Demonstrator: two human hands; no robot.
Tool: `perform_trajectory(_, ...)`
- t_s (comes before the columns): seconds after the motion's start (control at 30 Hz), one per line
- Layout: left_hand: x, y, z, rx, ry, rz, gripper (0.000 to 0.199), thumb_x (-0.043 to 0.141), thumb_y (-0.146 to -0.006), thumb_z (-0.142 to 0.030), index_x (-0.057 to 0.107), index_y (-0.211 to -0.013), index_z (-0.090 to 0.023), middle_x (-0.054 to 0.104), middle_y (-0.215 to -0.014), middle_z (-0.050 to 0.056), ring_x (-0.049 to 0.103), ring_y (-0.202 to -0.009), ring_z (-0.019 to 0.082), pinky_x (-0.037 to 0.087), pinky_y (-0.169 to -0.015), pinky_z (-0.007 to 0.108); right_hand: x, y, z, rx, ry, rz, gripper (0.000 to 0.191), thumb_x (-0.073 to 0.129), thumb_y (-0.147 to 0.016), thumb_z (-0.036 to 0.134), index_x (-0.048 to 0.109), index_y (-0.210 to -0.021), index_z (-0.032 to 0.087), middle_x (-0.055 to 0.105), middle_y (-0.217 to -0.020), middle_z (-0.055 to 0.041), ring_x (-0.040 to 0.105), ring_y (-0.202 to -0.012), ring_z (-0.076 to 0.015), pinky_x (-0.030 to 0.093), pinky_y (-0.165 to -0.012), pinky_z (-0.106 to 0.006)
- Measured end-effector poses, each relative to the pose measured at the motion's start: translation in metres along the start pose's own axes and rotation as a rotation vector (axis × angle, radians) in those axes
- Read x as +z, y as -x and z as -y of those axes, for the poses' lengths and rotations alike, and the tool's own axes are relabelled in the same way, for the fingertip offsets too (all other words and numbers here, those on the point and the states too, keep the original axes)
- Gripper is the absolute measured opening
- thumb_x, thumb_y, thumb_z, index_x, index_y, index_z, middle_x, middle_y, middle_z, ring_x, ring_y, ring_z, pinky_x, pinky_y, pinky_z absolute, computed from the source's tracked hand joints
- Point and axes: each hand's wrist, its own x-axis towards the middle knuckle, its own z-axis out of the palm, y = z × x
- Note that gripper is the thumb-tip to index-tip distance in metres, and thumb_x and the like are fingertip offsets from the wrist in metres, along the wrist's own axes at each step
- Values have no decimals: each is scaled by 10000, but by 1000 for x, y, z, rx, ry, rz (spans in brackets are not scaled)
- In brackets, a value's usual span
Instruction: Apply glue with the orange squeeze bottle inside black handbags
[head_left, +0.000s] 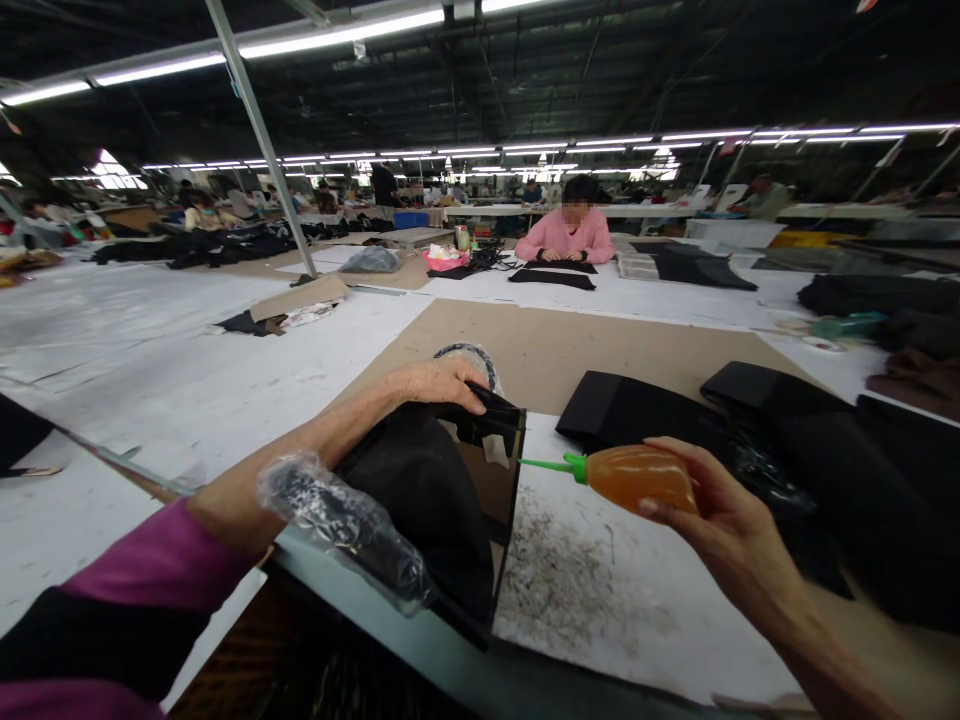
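Note:
My right hand (712,500) is closed around a squeeze bottle (637,478) of amber liquid, tilted on its side. Its thin green nozzle points left, and the tip lies at or very near the edge of a black fabric bag (420,490); contact is hard to tell. My left hand (450,383) grips the bag's upper rim, thumb on top, its other fingers partly hidden. The bag's brown inner side and a pale patch (496,450) face right. A clear-plastic-wrapped handle (349,530) lies below my left forearm, and another wrapped loop (472,362) shows behind the hand.
Black folded pieces (637,412) lie to the right on brown board (555,350). Dark stains mark the white tabletop (570,600) beside the bag. Across the table, a person in pink (568,235) handles black pieces. A metal post (262,140) rises at the left.

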Motion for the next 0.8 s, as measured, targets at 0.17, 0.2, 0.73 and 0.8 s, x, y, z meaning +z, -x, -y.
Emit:
perform_trajectory(0.17,0,1,1,1,-39,-2,320,648,-657,-296,690,-867,-58,662,-756,77,550,-691,169,438,-639,238,3,-7,17,-87,-26,-61,550,799,-627,382,561,-1103,246,662,-989,-44,644,-834,-229,556,-721,-260)
perform_trajectory(0.2,0,1,2,3,-41,-3,327,648,-658,-298,688,-872,-54,665,-766,84,550,-694,171,438,-639,240,3,-8,18,-89,-34,-59,548,797,-632,377,557,-1108,248,659,-1000,-46,642,-847,-234,557,-728,-270)
perform_trajectory(0.73,7,11,-5,12,-76,-56,244,611,-677,-283,683,-814,-94,645,-711,34,529,-670,141,398,-592,218,5,10,-14,26,73,69,573,768,-675,442,522,-1166,277,634,-1071,-38,605,-944,-259,513,-778,-288)
perform_trajectory(0.8,8,13,-5,5,-81,-58,241,602,-686,-287,679,-816,-99,638,-705,25,528,-661,135,391,-585,217,5,12,-20,38,84,74,567,766,-681,437,519,-1169,287,625,-1092,-32,595,-967,-258,499,-807,-296)
